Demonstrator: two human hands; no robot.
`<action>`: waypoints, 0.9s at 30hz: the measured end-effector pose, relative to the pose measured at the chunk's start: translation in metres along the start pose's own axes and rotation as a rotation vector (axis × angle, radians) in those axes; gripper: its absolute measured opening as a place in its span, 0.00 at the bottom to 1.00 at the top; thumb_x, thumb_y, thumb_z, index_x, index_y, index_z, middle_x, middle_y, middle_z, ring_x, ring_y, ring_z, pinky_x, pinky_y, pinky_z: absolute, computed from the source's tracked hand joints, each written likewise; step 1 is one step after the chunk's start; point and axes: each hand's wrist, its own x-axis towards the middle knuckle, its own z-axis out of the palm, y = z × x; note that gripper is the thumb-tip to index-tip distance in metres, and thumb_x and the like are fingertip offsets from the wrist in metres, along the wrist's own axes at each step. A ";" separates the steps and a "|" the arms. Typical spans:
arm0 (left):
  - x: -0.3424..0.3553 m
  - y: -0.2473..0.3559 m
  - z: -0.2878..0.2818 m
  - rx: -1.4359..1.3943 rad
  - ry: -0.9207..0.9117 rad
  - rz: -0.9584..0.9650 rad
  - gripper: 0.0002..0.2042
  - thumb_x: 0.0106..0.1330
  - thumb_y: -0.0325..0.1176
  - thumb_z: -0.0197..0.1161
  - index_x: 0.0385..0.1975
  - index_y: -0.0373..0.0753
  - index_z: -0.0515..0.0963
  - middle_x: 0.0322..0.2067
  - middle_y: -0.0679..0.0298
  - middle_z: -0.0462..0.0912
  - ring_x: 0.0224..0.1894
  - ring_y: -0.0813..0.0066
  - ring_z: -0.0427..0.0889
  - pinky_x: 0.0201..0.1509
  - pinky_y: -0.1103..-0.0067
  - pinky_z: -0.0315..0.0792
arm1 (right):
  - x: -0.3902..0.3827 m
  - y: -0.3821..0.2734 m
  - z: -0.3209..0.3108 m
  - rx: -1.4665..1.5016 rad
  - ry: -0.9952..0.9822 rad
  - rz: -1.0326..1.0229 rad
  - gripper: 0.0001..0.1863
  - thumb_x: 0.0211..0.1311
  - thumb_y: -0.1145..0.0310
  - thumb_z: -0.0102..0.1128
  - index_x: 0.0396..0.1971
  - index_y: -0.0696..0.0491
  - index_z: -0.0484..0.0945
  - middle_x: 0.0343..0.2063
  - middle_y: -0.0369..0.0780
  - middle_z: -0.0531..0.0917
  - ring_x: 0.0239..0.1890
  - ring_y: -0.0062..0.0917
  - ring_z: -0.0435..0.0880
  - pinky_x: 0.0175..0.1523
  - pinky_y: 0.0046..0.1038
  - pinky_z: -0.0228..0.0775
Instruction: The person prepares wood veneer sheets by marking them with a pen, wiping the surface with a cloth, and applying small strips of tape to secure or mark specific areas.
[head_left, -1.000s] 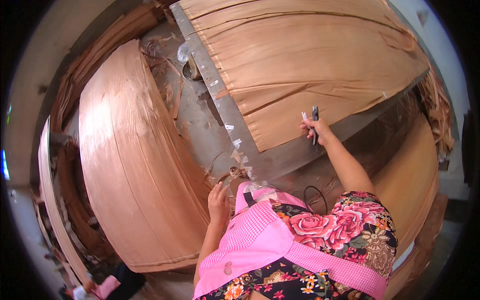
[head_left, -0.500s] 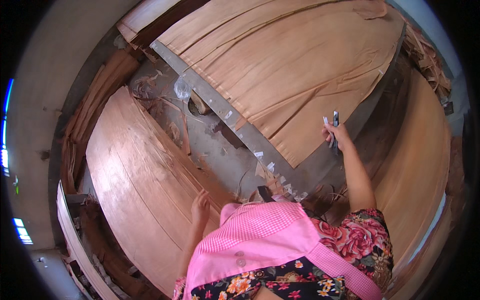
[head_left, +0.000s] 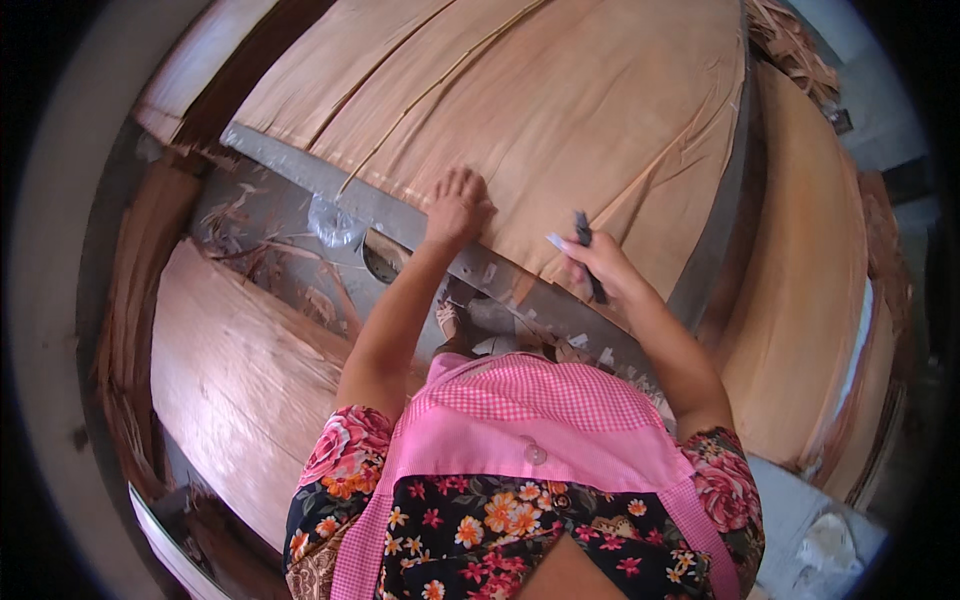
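Note:
A wide tan sheet of wood veneer (head_left: pixel 560 120) lies over the grey table (head_left: pixel 385 207), with dark splits and a raised crease (head_left: pixel 655 170) on its right part. My left hand (head_left: pixel 460 208) rests on the veneer close to the near table edge, fingers spread a little and holding nothing. My right hand (head_left: pixel 612 268) grips what looks like a black utility knife (head_left: pixel 583 228), held upright over the near right of the veneer. A small white strip (head_left: pixel 557 241) sticks out beside the knife from the same hand. A long thin strip (head_left: pixel 440 98) lies across the sheet, left of centre.
Another veneer stack (head_left: pixel 230 370) stands at lower left, and a further one (head_left: pixel 800 270) to the right. Scraps and a clear plastic bag (head_left: pixel 335 222) are by the table's near edge. Rolled veneer bundles (head_left: pixel 140 290) line the far left.
My left hand has come up from my side onto the veneer. My right hand, still gripping the knife and white strip, is nearer the table's front edge. The view has shifted.

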 end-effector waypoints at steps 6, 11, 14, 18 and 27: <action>0.023 -0.010 0.010 -0.426 -0.043 0.122 0.26 0.49 0.38 0.58 0.50 0.37 0.66 0.54 0.57 0.65 0.56 0.59 0.61 0.59 0.63 0.53 | 0.121 -0.028 0.060 0.238 0.282 0.183 0.09 0.55 0.66 0.55 0.23 0.57 0.73 0.17 0.37 0.76 0.13 0.22 0.74 0.18 0.22 0.68; 0.029 -0.029 0.016 -0.093 -0.081 0.448 0.27 0.49 0.38 0.54 0.53 0.39 0.64 0.58 0.60 0.60 0.59 0.64 0.59 0.58 0.62 0.55 | 0.128 -0.029 0.085 0.167 0.409 0.298 0.10 0.54 0.64 0.56 0.23 0.55 0.74 0.15 0.37 0.76 0.14 0.23 0.75 0.18 0.27 0.71; 0.031 -0.019 -0.001 0.057 -0.225 0.467 0.29 0.52 0.42 0.52 0.56 0.38 0.61 0.59 0.61 0.58 0.61 0.63 0.55 0.59 0.57 0.51 | 0.129 -0.019 0.076 0.083 0.403 0.290 0.09 0.54 0.64 0.56 0.23 0.55 0.74 0.17 0.38 0.77 0.18 0.25 0.78 0.20 0.28 0.70; 0.029 -0.022 0.009 0.006 -0.201 0.422 0.32 0.53 0.46 0.53 0.57 0.39 0.59 0.59 0.61 0.58 0.62 0.62 0.53 0.59 0.54 0.48 | 0.140 -0.037 0.067 -0.943 0.407 0.162 0.09 0.51 0.65 0.58 0.24 0.56 0.76 0.21 0.44 0.79 0.25 0.34 0.80 0.30 0.33 0.71; 0.033 -0.023 0.011 -0.070 -0.243 0.454 0.29 0.53 0.45 0.54 0.56 0.40 0.61 0.59 0.62 0.58 0.62 0.60 0.53 0.56 0.51 0.50 | 0.114 -0.021 0.015 -1.113 0.671 0.088 0.09 0.50 0.66 0.57 0.24 0.58 0.76 0.18 0.43 0.78 0.20 0.30 0.77 0.26 0.30 0.69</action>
